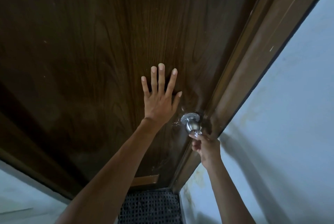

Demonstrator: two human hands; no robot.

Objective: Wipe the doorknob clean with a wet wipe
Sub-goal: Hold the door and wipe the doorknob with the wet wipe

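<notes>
- One round, brushed-silver metal doorknob [192, 125] is sticking out near the door's right edge, close beside the frame. It is sitting on a shiny round plate, with its end face pointing toward the person.
- At that end face, the right hand [206, 148] is pinching a small white scrap [196, 134] between thumb and fingertips, so its grip is closed tightly on the scrap. This is probably the wet wipe, though it is too small to tell from a key.
- Doing this step well is probably calling for more of the wipe to be opened out, so that it is wrapping round the ball rather than dabbing only the tip. The hand could then be twisting it round the ball, the narrow neck and the plate in turn.
- Light pressure should be enough, since a hard twist is risking turning the latch and letting the door swing.
- The left hand [159, 101] is lying flat on the dark brown wood-grain door [90, 43], just above and left of the knob. Its fingers are straight and spread, so its grip is apart and holding nothing, and it appears to be bracing the door against such a swing.
- Further out, a lighter brown wooden door frame [253, 61] is running beside the knob and a pale blue-grey wall [289, 115] is lying to the right. A dark perforated mat [150, 207] is showing on the floor below the door.
</notes>
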